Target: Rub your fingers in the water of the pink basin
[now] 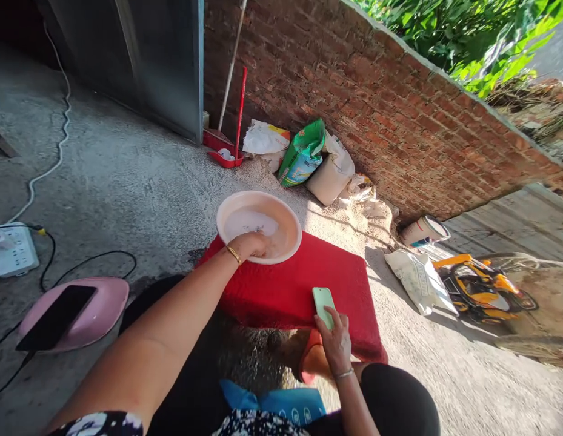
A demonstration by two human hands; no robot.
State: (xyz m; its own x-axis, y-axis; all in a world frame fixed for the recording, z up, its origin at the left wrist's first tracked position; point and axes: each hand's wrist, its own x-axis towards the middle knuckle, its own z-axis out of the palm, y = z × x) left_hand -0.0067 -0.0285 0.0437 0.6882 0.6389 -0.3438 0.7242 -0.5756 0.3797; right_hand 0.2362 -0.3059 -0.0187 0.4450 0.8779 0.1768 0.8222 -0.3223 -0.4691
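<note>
Head-worn camera, looking down over a sunlit concrete yard. The left hand [255, 245] reaches into a pale round basin [288, 225] of cloudy water; its fingers are partly hidden, so I cannot tell whether they are open or closed on anything. The basin sits at the far left corner of a red-covered stand [342, 266], its rim appearing to reach past the edge. The right hand [334, 330] has thumb and fingers closed around a flat, pale green object [323, 301] with rounded corners, lying against the red cover near its front edge.

If the left forearm leaned on the rim, the basin could tip and spill. Wet fingers could let the green object slide off the front. Splashes could reach the black phone [58, 316] on a pink stool [112, 297] or the white power strip [14, 251] at far left, a likely shock hazard.
</note>
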